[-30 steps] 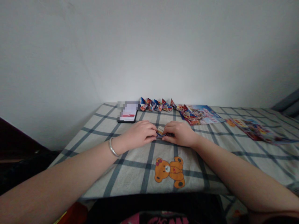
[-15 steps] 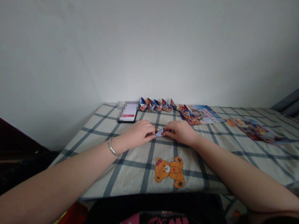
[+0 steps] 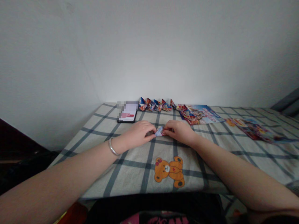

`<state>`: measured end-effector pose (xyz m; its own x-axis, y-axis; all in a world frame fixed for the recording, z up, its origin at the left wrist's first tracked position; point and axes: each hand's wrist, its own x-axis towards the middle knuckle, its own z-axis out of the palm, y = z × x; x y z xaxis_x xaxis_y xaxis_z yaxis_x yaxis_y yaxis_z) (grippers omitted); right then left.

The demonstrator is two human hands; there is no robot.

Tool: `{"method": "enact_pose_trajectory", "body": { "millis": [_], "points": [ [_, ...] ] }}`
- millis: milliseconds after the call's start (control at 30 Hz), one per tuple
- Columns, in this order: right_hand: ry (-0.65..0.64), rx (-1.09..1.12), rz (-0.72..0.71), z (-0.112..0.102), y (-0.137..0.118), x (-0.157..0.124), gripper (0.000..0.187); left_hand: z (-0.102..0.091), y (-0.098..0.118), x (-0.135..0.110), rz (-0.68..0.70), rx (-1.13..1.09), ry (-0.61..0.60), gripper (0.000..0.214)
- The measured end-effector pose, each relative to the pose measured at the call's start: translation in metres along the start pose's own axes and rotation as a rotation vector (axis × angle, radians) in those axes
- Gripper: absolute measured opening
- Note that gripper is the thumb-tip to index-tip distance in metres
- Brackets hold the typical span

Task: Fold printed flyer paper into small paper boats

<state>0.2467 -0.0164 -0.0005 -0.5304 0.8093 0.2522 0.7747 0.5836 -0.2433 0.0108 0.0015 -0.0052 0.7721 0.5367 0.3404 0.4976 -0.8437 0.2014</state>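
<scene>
A small folded piece of paper [image 3: 159, 132], pale blue with a darker printed edge, is held between my two hands just above the checked tablecloth. My left hand [image 3: 141, 132], with a silver bangle at its wrist, pinches the paper's left end between thumb and fingers. From the other side, my right hand [image 3: 177, 132] pinches the right end. The fingertips cover part of the paper, so its full shape is hidden. Several folded paper pieces [image 3: 157, 105], printed in blue, red and orange, stand in a row beyond my hands.
A phone [image 3: 127, 112] with a lit, partly blurred screen lies behind my left hand. Printed sheets [image 3: 206, 114] rest at the back right, and another printed sheet [image 3: 260, 130] is farther right. The tablecloth [image 3: 130, 174] reaches the white wall [image 3: 149, 56].
The paper has shifted slightly between my fingers, and its pale face shows at a somewhat different angle. Both hands stay in nearly the same place.
</scene>
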Motion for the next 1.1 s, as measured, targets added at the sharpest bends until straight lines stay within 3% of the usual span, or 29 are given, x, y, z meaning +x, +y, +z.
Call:
{"method": "enact_pose_trajectory", "body": {
  "millis": [200, 400, 1100],
  "points": [
    [0.013, -0.051, 0.153, -0.003, -0.01, -0.001, 0.017, 0.006, -0.003, -0.002, -0.036, -0.085, 0.052, 0.033],
    [-0.01, -0.036, 0.243, -0.002, -0.014, 0.002, 0.017, 0.006, -0.003, 0.0, 0.0, -0.069, 0.027, 0.022],
    [0.079, 0.134, 0.093, 0.014, 0.003, 0.006, 0.01, 0.011, -0.005, -0.002, 0.072, 0.044, 0.024, 0.016]
  ]
}}
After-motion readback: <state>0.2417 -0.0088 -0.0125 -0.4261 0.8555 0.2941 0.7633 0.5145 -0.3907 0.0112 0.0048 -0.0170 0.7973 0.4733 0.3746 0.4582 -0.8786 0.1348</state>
